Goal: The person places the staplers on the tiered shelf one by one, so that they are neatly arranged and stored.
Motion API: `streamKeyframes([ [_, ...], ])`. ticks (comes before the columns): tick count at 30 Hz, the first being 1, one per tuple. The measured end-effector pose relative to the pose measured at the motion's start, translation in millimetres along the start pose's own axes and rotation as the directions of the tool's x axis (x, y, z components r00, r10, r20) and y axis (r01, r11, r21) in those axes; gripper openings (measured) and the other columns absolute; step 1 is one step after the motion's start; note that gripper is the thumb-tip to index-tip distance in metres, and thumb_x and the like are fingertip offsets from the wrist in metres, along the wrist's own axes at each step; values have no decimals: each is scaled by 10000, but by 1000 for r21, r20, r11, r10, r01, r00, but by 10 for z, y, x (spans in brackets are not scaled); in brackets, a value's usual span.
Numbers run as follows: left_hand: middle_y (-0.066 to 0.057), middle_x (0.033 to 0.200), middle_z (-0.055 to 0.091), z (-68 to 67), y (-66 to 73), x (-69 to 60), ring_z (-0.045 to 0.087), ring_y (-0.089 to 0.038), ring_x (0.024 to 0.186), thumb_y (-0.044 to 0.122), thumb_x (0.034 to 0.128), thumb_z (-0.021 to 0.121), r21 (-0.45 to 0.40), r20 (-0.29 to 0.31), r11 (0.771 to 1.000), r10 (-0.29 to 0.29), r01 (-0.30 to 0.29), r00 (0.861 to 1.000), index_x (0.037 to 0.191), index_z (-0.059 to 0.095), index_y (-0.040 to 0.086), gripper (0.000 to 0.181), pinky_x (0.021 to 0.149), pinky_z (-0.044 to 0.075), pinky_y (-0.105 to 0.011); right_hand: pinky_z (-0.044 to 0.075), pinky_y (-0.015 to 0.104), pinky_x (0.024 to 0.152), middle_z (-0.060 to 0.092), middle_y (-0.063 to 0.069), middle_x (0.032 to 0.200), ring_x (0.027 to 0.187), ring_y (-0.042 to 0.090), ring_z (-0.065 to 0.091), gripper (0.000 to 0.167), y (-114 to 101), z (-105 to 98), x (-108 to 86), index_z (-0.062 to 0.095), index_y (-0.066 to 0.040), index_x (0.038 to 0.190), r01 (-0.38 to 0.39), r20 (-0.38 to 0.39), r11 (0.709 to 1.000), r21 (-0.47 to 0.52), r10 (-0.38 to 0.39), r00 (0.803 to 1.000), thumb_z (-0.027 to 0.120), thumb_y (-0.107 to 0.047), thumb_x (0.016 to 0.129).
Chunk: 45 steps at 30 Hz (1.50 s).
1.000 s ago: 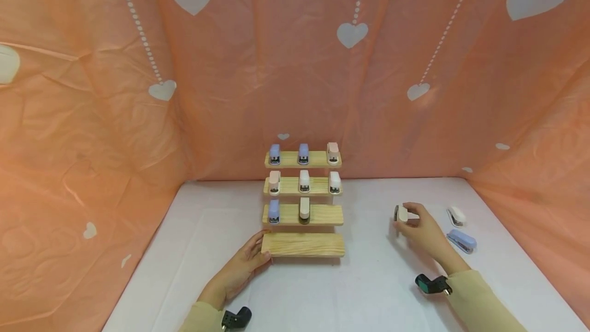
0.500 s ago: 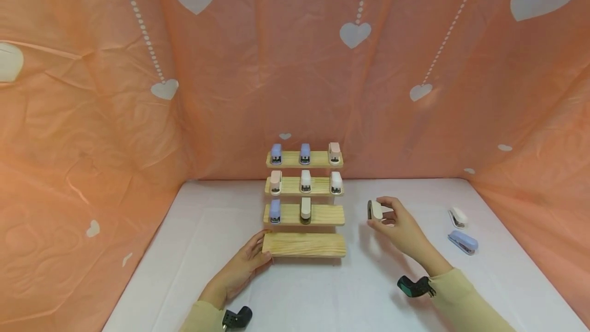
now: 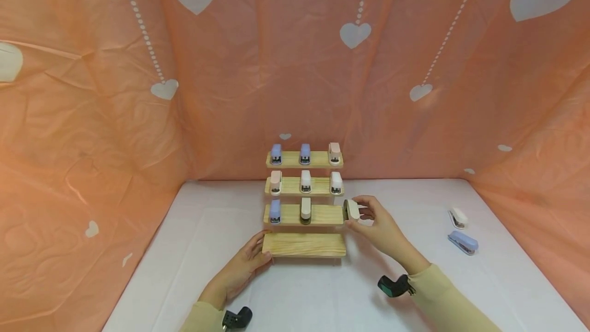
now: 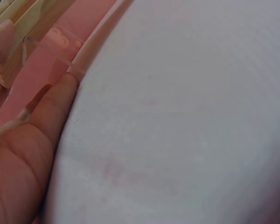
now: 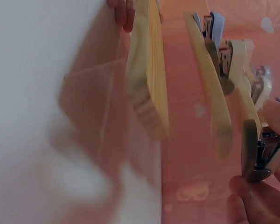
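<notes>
My right hand (image 3: pixel 380 229) pinches a cream stapler (image 3: pixel 353 210) with a dark base, just off the right end of the second-lowest board (image 3: pixel 328 214). In the right wrist view, thumb and fingers lie on either side of that stapler (image 5: pixel 250 147), which is tipped. On the same board stand a lilac stapler (image 3: pixel 275 210) at the left and a cream one (image 3: pixel 306 209) mid-board. My left hand (image 3: pixel 239 269) holds the left end of the lowest wooden board (image 3: pixel 304 245), which bears nothing; the left wrist view catches only a corner of this wooden board (image 4: pixel 11 70).
Two upper boards hold lilac, pale pink and white staplers, such as a pink stapler (image 3: pixel 334 152) at top right. A white stapler (image 3: pixel 458 217) and a lilac stapler (image 3: pixel 463 242) lie on the white table at right. An orange curtain (image 3: pixel 304 65) encloses the back and sides.
My right hand has carried the cream stapler leftward across the table, up to the board's right end. My left hand keeps its hold on the lowest board.
</notes>
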<state>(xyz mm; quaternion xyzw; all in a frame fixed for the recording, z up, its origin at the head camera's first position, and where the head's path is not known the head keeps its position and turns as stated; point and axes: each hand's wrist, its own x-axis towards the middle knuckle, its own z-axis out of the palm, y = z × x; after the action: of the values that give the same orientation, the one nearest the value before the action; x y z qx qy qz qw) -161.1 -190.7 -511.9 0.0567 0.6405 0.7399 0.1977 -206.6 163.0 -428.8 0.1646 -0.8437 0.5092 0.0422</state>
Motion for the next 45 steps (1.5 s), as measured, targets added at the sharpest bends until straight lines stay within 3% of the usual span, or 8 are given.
streamKeyframes([
  [5,-248,1554,181,-2,6,3,230,-368,1410,208,954,620,0,0,1000,0,0,1000,1549,139,121,770,1078,387,-343,491,496,925,618,99,1170,1035,237,569,601,-29,107,64,504,-64,1289,53,9,999,7,-53,999,809,-240,802],
  [10,-249,1554,181,2,6,2,233,-369,1409,211,952,623,4,-2,1000,1,-1,1000,1550,140,122,773,1075,390,-338,472,512,939,611,117,1162,1047,255,553,586,-93,186,115,499,-13,1285,71,20,997,6,-72,997,802,-151,804],
  [17,-244,1555,182,16,19,-1,235,-364,1408,207,949,629,-2,-2,1000,-3,3,1000,1550,137,124,781,1076,390,-339,453,568,923,602,193,1143,1074,350,550,523,-383,200,77,496,73,1249,92,20,996,-16,-91,996,765,-41,816],
  [22,-242,1552,193,14,23,2,246,-366,1405,215,946,632,2,-7,1000,-5,5,1000,1550,147,129,779,1070,397,-338,450,532,943,583,148,1200,1111,309,534,534,-191,244,135,495,13,1271,72,15,997,-42,-72,997,772,-100,828],
  [26,-237,1555,191,8,17,6,238,-364,1409,224,946,633,5,-8,1000,-7,7,1000,1550,153,139,776,1070,396,-331,446,534,952,568,149,1228,1125,318,524,567,-175,234,137,490,-2,1283,64,28,998,-14,-63,998,786,-130,817],
  [32,-239,1560,171,9,10,4,215,-367,1417,221,949,628,0,-4,1000,-10,10,1000,1551,143,138,777,1074,388,-329,454,486,954,550,22,1240,1115,222,513,669,-12,224,150,468,-128,1310,87,70,996,-37,-84,994,836,-262,768],
  [45,-232,1562,168,10,23,-5,217,-367,1417,224,953,624,-5,-1,1000,-17,17,1000,1552,145,153,770,1080,382,-339,473,484,929,549,9,1243,1105,211,525,697,62,270,149,459,-106,1333,128,51,990,-66,-125,991,830,-294,773],
])
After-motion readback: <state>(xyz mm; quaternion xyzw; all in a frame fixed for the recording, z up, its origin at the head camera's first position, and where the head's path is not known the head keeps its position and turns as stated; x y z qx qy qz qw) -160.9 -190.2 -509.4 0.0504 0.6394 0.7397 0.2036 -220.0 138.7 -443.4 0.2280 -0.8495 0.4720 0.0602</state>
